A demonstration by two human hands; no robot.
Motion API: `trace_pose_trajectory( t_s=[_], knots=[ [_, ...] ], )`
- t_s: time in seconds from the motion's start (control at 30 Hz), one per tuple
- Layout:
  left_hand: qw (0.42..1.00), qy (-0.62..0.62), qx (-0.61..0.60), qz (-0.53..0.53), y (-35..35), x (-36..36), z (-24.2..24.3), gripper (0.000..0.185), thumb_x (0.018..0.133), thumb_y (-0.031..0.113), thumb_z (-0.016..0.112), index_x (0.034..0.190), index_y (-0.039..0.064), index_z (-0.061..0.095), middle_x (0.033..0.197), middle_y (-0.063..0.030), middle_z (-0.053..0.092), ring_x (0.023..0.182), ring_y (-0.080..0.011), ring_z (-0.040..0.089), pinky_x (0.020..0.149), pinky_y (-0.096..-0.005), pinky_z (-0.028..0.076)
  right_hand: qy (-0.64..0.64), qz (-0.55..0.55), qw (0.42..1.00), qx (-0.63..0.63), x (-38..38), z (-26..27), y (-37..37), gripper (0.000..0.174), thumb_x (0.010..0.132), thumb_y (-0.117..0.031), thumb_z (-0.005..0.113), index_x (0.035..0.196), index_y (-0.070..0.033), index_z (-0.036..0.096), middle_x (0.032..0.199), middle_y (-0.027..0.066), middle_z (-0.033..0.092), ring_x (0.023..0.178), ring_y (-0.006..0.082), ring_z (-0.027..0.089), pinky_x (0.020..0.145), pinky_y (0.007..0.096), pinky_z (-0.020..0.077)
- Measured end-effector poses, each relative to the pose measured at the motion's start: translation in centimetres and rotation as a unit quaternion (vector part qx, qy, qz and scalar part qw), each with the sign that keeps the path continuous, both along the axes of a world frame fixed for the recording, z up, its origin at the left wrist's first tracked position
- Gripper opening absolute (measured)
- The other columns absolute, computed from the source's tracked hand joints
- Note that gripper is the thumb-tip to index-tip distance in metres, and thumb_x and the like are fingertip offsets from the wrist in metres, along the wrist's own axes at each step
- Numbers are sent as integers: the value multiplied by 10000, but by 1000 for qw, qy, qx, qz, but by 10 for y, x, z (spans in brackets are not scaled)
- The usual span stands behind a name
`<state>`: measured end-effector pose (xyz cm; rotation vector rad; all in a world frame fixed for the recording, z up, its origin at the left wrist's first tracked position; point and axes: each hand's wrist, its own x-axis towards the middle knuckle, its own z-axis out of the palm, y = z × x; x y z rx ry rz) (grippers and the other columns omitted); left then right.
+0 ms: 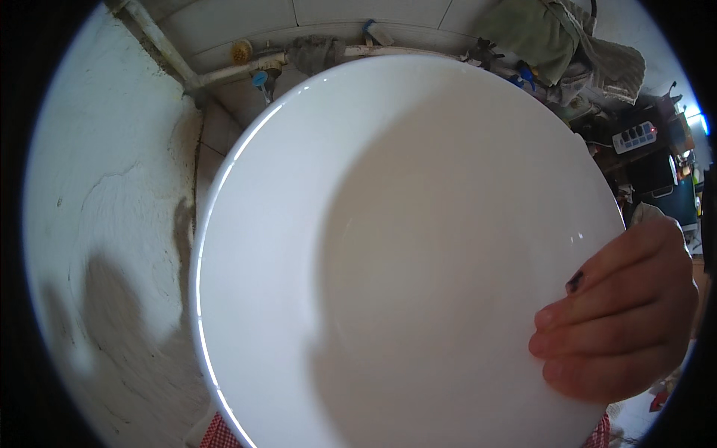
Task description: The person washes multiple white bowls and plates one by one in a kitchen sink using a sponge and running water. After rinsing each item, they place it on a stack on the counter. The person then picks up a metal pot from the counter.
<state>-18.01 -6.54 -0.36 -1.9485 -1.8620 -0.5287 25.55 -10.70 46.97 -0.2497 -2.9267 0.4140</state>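
A large, round white dish (425,252) with a glossy surface fills the middle of the view, its broad face turned towards me. Whether it is a deep plate or a shallow bowl I cannot tell. My right hand (622,319) grips its right rim, with several fingers laid flat over the face and the thumb out of sight. One fingertip has a dark mark on its nail. Behind the uppermost finger a bit of pale cloth (647,213) shows. My left hand is out of view.
A stained whitish wall (112,196) rises on the left. Beyond the dish run a pipe (241,73) with a blue-handled valve (261,79), a yellow scrubber (242,51) and a grey rag (316,53). Towels (532,39) hang upper right, above a power strip (634,138). Red checked fabric (219,434) shows below.
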Motion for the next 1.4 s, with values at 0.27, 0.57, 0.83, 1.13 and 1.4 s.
trace_pose_trajectory(
  t_s=[0.27,0.57,0.83,1.13,1.4],
  knots=[
    [845,-477,-46,-238,2,53,106,297,922,179,512,1134,-29,526,1264,-220,475,1076,-352,523,906,-408,424,36,-20,999,1,-19,-16,-3,98,873,-216,616,781,-183,613,764,-69,697,666,20,657,550,162,460],
    [67,-815,-400,-415,-24,163,135,741,937,591,381,1483,117,216,1477,-88,333,1340,-254,350,1080,-426,313,-30,-140,988,53,-13,-163,13,158,720,-159,634,836,-66,581,798,34,631,712,172,636,665,292,525],
    [309,-871,-378,-48,-12,218,117,608,820,277,521,1359,37,374,1279,-158,507,1165,-314,523,956,-481,456,131,-252,959,10,45,-344,51,425,671,-160,755,1071,-101,624,1175,115,611,1115,254,581,949,394,462],
    [319,-885,-340,4,6,209,62,643,724,102,507,1343,122,331,1193,-121,484,1089,-292,534,867,-466,503,57,-608,785,-107,152,-464,116,359,705,77,616,1026,-79,658,1117,115,582,1005,317,580,861,380,495],
    [379,-852,-363,-8,12,238,54,609,940,551,414,1408,173,319,1338,-76,453,1198,-256,503,900,-471,493,182,-292,919,-193,-4,-398,114,280,719,16,628,990,-48,665,1102,124,590,1021,273,597,796,318,519]
  ],
)
